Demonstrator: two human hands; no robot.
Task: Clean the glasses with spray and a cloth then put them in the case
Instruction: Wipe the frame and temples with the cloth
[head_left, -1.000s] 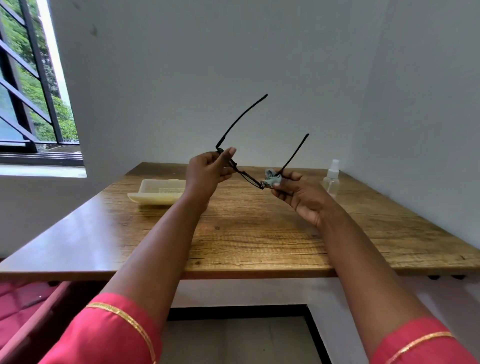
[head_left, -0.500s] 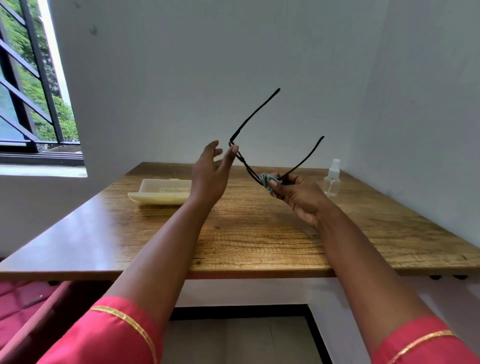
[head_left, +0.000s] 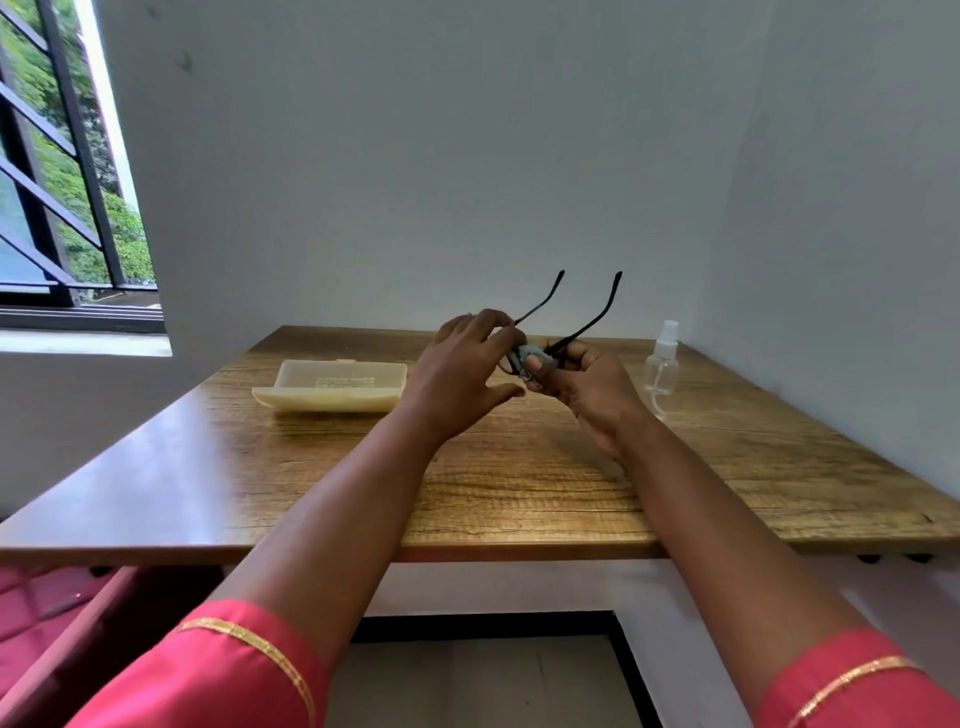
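1. Glasses held above the middle of the wooden table, between both hands; lens end hidden in the fingers.
2. Right hand pinches a small grey-blue cloth round the frame front, thumb on top.
3. Left hand touches the frame from the left with its upper fingers; thumb spread loose below. Cannot tell whether it truly grips.
4. Frame thin, black, wire-like. Both temple arms unfolded, nearly parallel, pointing up and away toward the far wall, tips curved.
5. Glasses case: pale cream plastic, long and flat, lying open on the table left of the hands.
6. Spray bottle: clear plastic, white cap, upright at far right, near the wall corner.
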